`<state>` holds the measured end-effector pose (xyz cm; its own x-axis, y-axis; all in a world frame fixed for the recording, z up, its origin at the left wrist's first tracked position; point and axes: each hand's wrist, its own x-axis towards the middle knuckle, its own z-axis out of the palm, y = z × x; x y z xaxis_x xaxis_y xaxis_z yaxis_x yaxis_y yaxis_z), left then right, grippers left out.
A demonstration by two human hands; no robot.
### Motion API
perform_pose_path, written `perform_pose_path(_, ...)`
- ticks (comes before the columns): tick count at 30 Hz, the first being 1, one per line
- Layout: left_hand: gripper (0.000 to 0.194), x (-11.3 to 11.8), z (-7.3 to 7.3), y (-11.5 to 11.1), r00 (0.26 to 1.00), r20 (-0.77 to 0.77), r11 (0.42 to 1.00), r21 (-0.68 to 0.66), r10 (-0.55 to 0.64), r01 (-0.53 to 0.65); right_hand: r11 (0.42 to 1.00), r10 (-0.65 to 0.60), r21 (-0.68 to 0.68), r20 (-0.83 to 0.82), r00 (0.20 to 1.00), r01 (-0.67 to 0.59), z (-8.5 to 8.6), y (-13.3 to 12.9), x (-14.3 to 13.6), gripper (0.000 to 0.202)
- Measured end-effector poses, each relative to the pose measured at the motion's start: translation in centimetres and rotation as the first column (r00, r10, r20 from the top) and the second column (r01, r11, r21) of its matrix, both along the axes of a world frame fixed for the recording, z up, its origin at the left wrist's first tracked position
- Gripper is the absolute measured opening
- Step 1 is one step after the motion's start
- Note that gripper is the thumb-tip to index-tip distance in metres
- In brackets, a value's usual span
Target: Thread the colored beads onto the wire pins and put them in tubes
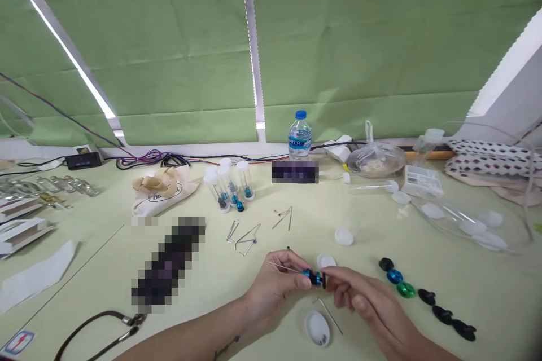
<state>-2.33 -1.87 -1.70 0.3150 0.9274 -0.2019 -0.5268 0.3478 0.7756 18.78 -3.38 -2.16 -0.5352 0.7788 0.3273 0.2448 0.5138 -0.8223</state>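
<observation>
My left hand (277, 287) pinches a small blue and black metal part (311, 277) between thumb and fingers. A thin metal rod (282, 265) sticks out leftward across the same hand. At the part's other end is a black disc (324, 280), touched by the fingertips of my right hand (366, 296), whose other fingers are curled. Just below the hands lie a bent hex key (330, 315) and a white cap (317, 328) holding tiny dark pieces. Another white cap (326, 261) lies behind them.
To the right runs a row of black, blue and green round pieces (405, 290). Clear tubes (224, 186) with blue parts stand behind, near several hex keys (243, 237). A water bottle (300, 138) and a plastic bag (376, 159) stand at the back.
</observation>
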Motion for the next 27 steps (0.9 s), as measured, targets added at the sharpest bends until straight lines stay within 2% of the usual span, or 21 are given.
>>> perform_pose_path(12,0.024,0.01,0.06,-0.1,1.0,-0.007,1.0,-0.001,0.008,-0.008,0.999,-0.015,-0.032,-0.02,1.0,0.014,0.32,-0.22,-0.28,0.043)
perform_pose_path(19,0.025,0.0,-0.41,0.0,1.0,-0.018,1.0,0.005,0.009,-0.009,0.999,-0.038,0.029,-0.013,0.999,0.038,0.66,-0.17,-0.22,0.043)
perform_pose_path(24,0.024,0.01,-0.33,-0.02,1.0,-0.021,1.0,0.006,0.004,-0.004,0.998,-0.022,0.051,-0.006,1.0,0.022,0.17,-0.14,-0.47,0.042)
perform_pose_path(27,0.025,0.03,-0.21,-0.04,1.0,-0.019,1.0,-0.008,0.014,-0.014,0.982,-0.075,0.171,-0.021,0.997,0.078,0.51,-0.18,0.33,0.042)
